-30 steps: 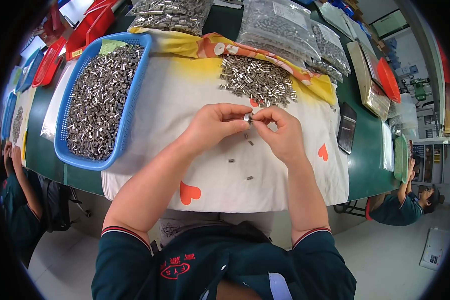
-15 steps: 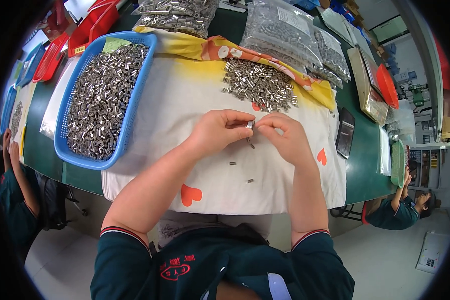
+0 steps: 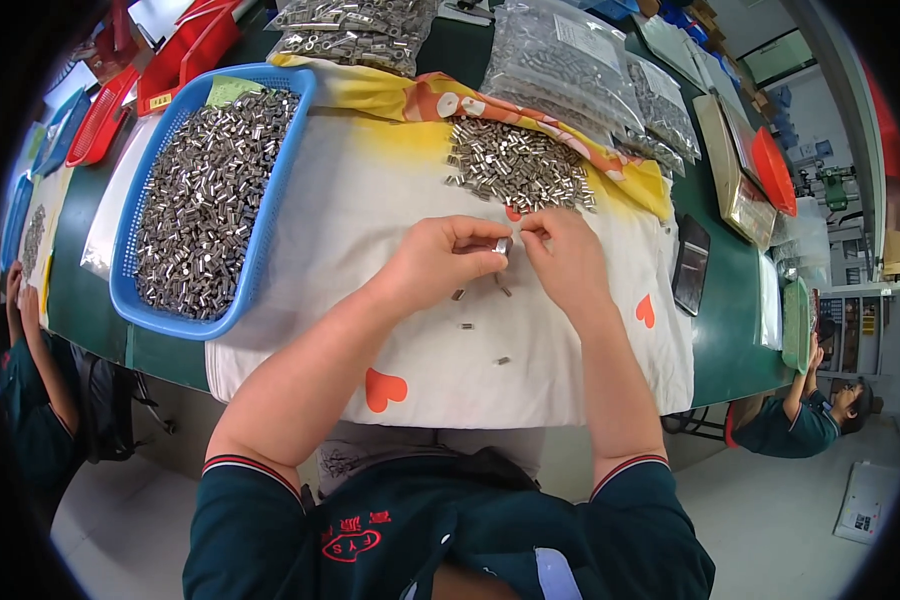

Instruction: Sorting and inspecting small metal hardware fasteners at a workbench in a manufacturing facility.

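Note:
My left hand [image 3: 440,255] pinches a small shiny metal piece [image 3: 502,245] between thumb and forefinger, above the white cloth [image 3: 340,230]. Just to its right, slightly apart, is my right hand [image 3: 570,262], its fingertips curled together; whatever they may hold is hidden. Beyond both hands lies a loose pile of short metal sleeves [image 3: 520,168]. Single sleeves rest on the cloth: one below the left hand [image 3: 458,295], another near its fingertips [image 3: 504,291], and two closer to me, a middle sleeve [image 3: 466,326] and a nearest sleeve [image 3: 502,360].
A blue basket [image 3: 298,130] full of metal sleeves stands left. Clear bags of metal parts [image 3: 560,60] lie at the back behind a yellow cloth fold [image 3: 370,95]. A dark phone [image 3: 691,265] lies right on the green table [image 3: 740,340]. Other people sit at both sides.
My right hand has drawn slightly away from the left hand and up toward the pile. Another sleeve shows on the cloth below the left hand, which keeps its pinch on the metal piece.

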A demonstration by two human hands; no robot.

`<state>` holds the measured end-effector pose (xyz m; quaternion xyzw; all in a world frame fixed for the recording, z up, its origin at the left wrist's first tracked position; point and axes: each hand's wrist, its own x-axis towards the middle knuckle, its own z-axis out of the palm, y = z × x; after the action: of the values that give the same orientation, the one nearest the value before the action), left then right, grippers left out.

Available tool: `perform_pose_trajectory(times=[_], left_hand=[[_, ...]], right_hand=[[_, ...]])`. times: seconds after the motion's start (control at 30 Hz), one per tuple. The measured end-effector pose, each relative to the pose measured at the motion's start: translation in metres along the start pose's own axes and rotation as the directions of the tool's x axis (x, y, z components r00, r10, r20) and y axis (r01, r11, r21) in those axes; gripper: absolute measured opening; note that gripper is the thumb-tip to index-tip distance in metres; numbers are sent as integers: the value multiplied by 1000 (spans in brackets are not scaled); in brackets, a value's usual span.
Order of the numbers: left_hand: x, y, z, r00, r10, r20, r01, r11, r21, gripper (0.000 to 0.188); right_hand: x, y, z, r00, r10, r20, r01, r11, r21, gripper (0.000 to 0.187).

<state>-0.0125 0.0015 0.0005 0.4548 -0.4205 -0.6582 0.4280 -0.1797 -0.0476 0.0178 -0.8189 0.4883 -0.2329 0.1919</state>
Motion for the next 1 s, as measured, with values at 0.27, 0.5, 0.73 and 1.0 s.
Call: perform_pose_trajectory(times=[0.27,0.5,0.73,1.0], left_hand=[[0,3,-3,999,9,31,-7,996,-84,34],[-1,1,0,998,54,-40,-48,988,148,32],[-1,-2,-1,999,26,26,-26,1000,-5,32],[-5,0,11,948,257,187,-316,817,481,29]], right_hand=[[-17,-12,-12,994,51,94,-93,849,519,7],[-21,-17,-6,980,-184,-70,192,975,117,7],[-18,-10,-16,975,91,205,-185,842,506,6],[11,12,-8,996,-40,-81,30,993,-117,8]])
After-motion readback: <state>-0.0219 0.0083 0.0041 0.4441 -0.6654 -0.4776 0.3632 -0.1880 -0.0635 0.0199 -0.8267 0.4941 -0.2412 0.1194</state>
